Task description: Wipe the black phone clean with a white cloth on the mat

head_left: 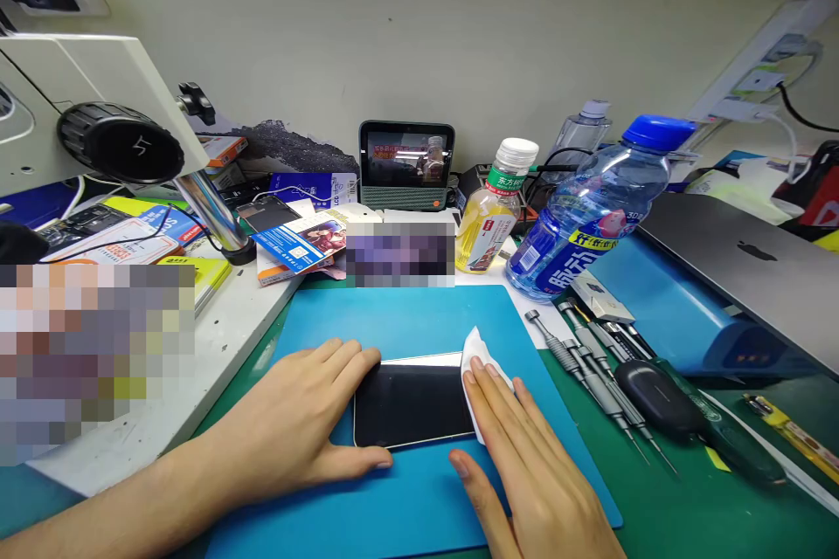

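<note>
A smartphone (412,402) lies on the blue mat (393,507), its dark screen facing up. My left hand (305,415) steadies its left end, fingertips at the far corner and thumb by the near edge. A white tissue (481,349) covers the phone's right end. With fingers extended and close together, my right hand (524,454) presses this tissue onto the glass, the thumb held apart. Part of the tissue is hidden beneath my fingers.
Several precision screwdrivers (590,371) and a black oval case (659,399) lie to the right. Behind stand a blue-capped bottle (577,227), a white-capped tea bottle (488,227) and a smart display (406,166). A microscope stand (213,205) rises at left; a laptop (740,253) sits at right.
</note>
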`<state>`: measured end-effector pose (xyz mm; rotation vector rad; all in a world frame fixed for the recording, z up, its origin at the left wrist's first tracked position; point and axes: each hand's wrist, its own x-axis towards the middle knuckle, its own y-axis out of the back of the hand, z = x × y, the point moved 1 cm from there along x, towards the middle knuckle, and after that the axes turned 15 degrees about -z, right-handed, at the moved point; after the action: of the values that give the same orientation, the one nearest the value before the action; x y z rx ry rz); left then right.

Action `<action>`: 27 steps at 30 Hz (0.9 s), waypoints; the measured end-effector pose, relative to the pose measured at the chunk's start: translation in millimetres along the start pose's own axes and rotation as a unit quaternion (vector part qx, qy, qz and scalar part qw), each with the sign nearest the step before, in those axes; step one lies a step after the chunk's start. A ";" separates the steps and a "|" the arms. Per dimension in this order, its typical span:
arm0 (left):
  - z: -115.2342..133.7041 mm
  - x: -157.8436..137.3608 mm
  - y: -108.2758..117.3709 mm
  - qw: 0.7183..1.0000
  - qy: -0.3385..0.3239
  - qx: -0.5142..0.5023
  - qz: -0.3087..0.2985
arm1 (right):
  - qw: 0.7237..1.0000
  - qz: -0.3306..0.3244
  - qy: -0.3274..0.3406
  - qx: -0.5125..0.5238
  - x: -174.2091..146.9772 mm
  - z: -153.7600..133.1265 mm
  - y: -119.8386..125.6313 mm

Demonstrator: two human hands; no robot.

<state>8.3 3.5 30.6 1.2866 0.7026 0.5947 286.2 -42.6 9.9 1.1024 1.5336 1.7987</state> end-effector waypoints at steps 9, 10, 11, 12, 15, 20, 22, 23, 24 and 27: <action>-0.4 -0.6 -2.0 1.000 0.000 -0.002 -0.010 | 1.000 -0.016 -0.017 -0.016 0.4 -1.7 1.4; -0.4 -0.4 -2.1 1.000 -0.001 -0.001 -0.009 | 1.000 -0.013 -0.020 -0.015 0.3 -2.4 1.6; -0.4 -0.2 -2.2 1.000 -0.002 0.000 -0.008 | 1.000 -0.013 -0.024 -0.013 0.1 -3.1 1.7; -0.4 0.0 -2.3 1.000 -0.002 0.000 -0.007 | 0.999 -0.012 -0.027 -0.012 -0.1 -3.6 1.9; -0.8 0.3 -2.7 1.000 -0.002 0.001 -0.005 | 0.999 -0.013 -0.031 -0.008 -0.2 -4.2 2.5; -1.2 0.4 -2.2 1.000 -0.002 0.001 -0.004 | 0.999 -0.021 -0.039 0.010 1.4 -4.3 3.8; -1.2 0.6 -1.7 1.000 -0.002 0.001 -0.004 | 0.999 -0.024 -0.043 0.017 2.2 -5.6 4.8; -1.2 0.7 -1.5 1.000 -0.002 0.001 -0.004 | 0.999 -0.026 -0.044 0.020 2.6 -6.3 5.5; -1.2 0.7 -1.4 1.000 -0.002 0.001 -0.005 | 0.998 -0.028 -0.044 0.023 2.9 -7.0 6.0; -1.1 0.5 -1.2 1.000 -0.001 -0.001 -0.006 | 0.998 -0.033 -0.045 0.028 3.4 -7.8 7.3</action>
<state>7.9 4.3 29.2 1.2805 0.7089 0.5836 278.6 -45.6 17.6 1.1306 1.5582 1.6492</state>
